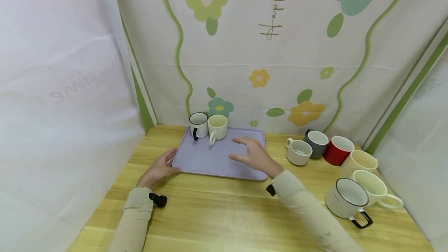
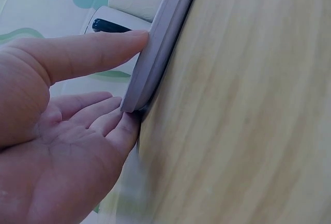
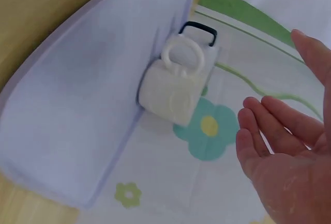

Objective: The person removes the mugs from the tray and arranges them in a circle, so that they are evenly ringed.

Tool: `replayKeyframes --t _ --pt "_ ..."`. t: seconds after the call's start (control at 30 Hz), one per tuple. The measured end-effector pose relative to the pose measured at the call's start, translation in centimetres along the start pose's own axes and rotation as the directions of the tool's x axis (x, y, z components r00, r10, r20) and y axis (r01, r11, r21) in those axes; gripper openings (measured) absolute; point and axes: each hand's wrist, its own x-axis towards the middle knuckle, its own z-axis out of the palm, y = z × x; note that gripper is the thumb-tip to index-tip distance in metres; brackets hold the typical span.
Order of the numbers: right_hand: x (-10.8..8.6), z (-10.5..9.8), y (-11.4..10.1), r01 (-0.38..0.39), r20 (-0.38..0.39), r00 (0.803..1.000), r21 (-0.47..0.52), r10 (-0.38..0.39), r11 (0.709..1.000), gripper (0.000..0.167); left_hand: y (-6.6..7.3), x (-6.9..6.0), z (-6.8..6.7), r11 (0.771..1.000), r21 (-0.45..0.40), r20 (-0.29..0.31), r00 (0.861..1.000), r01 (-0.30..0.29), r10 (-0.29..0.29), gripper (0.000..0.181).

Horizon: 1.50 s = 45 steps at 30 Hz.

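A lilac tray (image 1: 206, 160) lies on the wooden table. My left hand (image 1: 161, 169) holds its near left corner. In the left wrist view the thumb (image 2: 98, 50) presses on the tray rim and the fingers reach round the corner's lower edge. Two mugs stand side by side at the tray's back left: a white mug (image 1: 198, 126) with black rim and handle, and a cream mug (image 1: 218, 128). To their right, my right hand (image 1: 256, 154) hovers over the tray's right part, thumb and fingers spread apart, holding nothing.
On the table's right stand a small white cup (image 1: 298, 154), a grey mug (image 1: 316, 146), a red mug (image 1: 336, 153), two cream mugs (image 1: 358, 161) and a large white mug (image 1: 341, 201) with a black handle. A flowered curtain (image 1: 238, 49) closes off the back.
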Motion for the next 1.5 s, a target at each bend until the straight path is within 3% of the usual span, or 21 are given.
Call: replayKeyframes --t 0.2,0.37,0.47,0.57,0.73,0.8,1.0,1.13,1.27,1.37,1.5 --pt "4.6 4.1 0.5 -0.01 -0.03 0.999 0.081 0.012 0.997 0.061 -0.1 0.1 0.3 1.0 -0.002 -0.009 1.0 -0.005 0.005 0.096" --pt "6.6 7.5 1.2 -0.09 -0.072 0.991 0.227 0.109 0.97 0.057 0.0 0.0 0.5 1.0 0.004 0.002 1.0 -0.002 0.002 0.096" --pt "7.5 9.1 1.2 -0.175 -0.062 0.976 0.342 0.207 0.924 0.053 0.1 -0.1 0.5 1.0 0.0 -0.005 1.0 -0.007 0.007 0.096" --pt "8.0 10.5 1.0 -0.256 -0.045 0.95 0.457 0.31 0.852 0.045 0.2 -0.1 0.4 1.0 -0.009 -0.003 1.0 -0.017 0.017 0.095" --pt "8.5 12.0 0.8 -0.301 -0.008 0.926 0.585 0.377 0.753 0.039 0.0 0.1 0.4 1.0 -0.004 0.002 1.0 -0.009 0.009 0.096" --pt "8.5 12.1 0.7 -0.327 -0.002 0.914 0.588 0.406 0.74 0.041 0.0 0.2 0.4 1.0 -0.004 -0.004 1.0 -0.003 0.003 0.096" --pt "8.1 11.5 0.8 -0.44 0.001 0.848 0.558 0.53 0.704 0.052 -0.1 0.0 0.2 1.0 0.005 -0.011 1.0 0.002 -0.002 0.096" --pt "7.1 10.6 1.1 -0.468 0.056 0.839 0.582 0.541 0.666 0.054 -0.1 -0.1 0.2 1.0 0.009 -0.009 1.0 0.007 -0.007 0.096" --pt "6.1 9.6 1.0 -0.467 0.137 0.839 0.678 0.526 0.568 0.045 -0.2 0.0 0.1 1.0 -0.002 -0.004 1.0 -0.001 0.001 0.096" --pt "5.2 8.6 0.6 -0.475 0.196 0.822 0.753 0.534 0.456 0.037 -0.2 0.2 0.1 1.0 -0.006 -0.004 1.0 -0.005 0.005 0.096" --pt "3.5 7.0 0.0 -0.493 0.265 0.781 0.817 0.566 0.298 0.025 -0.2 0.3 0.1 1.0 -0.008 -0.003 1.0 0.005 -0.005 0.097"
